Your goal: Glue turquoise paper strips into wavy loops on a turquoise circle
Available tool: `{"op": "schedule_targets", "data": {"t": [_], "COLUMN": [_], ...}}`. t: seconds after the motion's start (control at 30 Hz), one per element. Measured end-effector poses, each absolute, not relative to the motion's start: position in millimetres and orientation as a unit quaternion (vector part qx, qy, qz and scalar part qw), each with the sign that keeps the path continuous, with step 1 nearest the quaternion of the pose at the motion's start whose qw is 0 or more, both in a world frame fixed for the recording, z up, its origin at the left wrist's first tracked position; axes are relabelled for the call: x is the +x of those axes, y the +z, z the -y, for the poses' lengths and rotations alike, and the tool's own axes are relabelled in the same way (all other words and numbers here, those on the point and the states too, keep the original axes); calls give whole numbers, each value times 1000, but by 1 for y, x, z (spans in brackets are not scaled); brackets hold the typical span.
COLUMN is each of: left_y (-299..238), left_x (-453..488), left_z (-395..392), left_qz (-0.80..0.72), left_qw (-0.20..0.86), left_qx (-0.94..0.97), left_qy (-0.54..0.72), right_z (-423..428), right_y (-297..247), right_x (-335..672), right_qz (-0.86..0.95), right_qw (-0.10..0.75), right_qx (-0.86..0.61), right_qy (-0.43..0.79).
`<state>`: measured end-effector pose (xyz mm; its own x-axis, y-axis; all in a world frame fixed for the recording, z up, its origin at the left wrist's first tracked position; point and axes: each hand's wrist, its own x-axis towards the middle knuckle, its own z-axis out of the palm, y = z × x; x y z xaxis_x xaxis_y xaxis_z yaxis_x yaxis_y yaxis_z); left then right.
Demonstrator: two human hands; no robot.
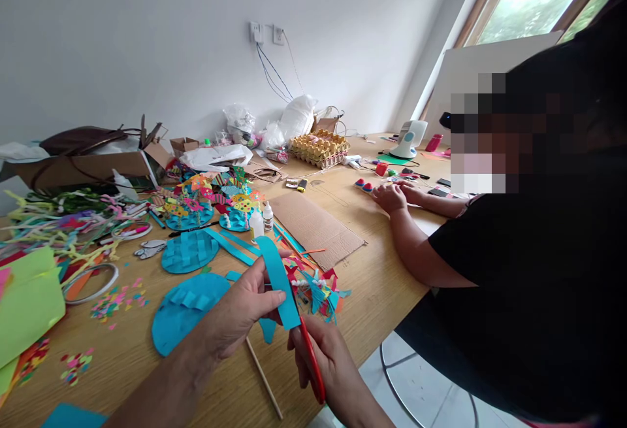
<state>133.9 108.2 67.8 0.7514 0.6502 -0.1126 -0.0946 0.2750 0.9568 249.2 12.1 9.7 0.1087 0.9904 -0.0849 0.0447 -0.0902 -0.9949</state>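
Note:
My left hand (249, 304) pinches a curved blue paper strip (277, 278) between thumb and fingers, above the table. Wrapped round the handles of red scissors (312, 362) is my right hand (330, 356); the blades run up along the strip's right side, partly behind it. Left of my hands lie a blue disc (171, 323) with folded paper strips on it and a smaller blue disc (189, 253). Beneath the hands are colourful paper scraps (321, 294) and a thin wooden stick (263, 376). Two small white bottles (257, 221) stand beyond the strip.
A cardboard sheet (318, 225) lies ahead. Fish decorations (215, 196), a tape roll (93, 284) and confetti (117, 300) are to the left. Egg trays (321, 148) stand near the wall. At the right, a person in a black top (529, 251) rests their hands (392, 196) on the table.

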Motion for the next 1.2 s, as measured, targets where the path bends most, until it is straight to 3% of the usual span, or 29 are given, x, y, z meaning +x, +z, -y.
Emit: {"op": "schedule_targets", "data": {"t": [0.7,1.0,1.2], "left_y": [67,64,63], "left_x": [135,136,135], "left_z": [-104,-101,-104], "left_qz": [-269,-283,-283], "left_qw": [757,721,701], "left_qx": [547,572,569], "left_qy": [237,269,322], "right_z": [-13,-21,-24], "right_y": [14,18,20], "right_x": [248,253,249], "right_qz": [449,372,347], "right_qw": [501,615,592], "right_qx": [-562,-487,-492], "right_qy": [482,497,536]}}
